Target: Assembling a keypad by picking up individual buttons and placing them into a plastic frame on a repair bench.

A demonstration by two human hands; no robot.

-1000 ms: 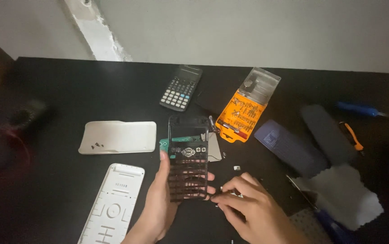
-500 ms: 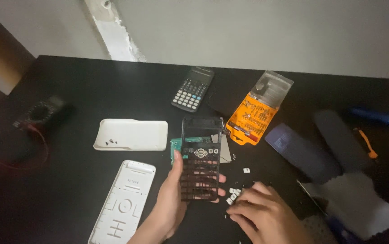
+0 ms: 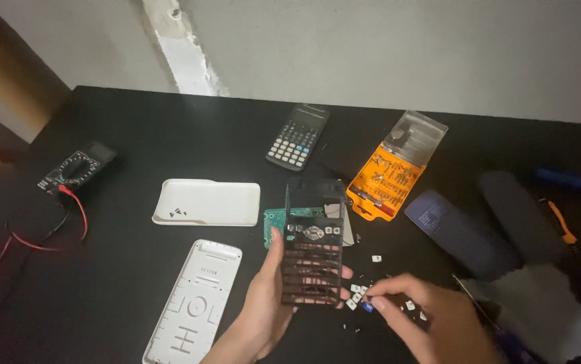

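Note:
My left hand (image 3: 258, 311) holds up a black calculator front shell (image 3: 312, 251) with rows of empty key slots, inner side facing me. My right hand (image 3: 420, 318) rests low on the black table (image 3: 135, 135), fingertips pinching at a small pile of loose white key caps (image 3: 359, 295) just right of the shell. One stray key (image 3: 376, 258) lies a little farther up. A green circuit board (image 3: 278, 220) lies behind the shell, partly hidden by it.
Two white plastic cover pieces (image 3: 208, 202) (image 3: 195, 303) lie left of my hands. An assembled calculator (image 3: 297, 137) and an orange screwdriver bit box (image 3: 393, 168) sit farther back. A multimeter (image 3: 75, 167) with red leads is far left. Dark cases (image 3: 459, 232), tools and a cloth (image 3: 546, 310) lie right.
The view has shifted slightly. My right hand has slid lower and rightwards, fingers now down among the loose keys. The left hand keeps the shell in about the same place.

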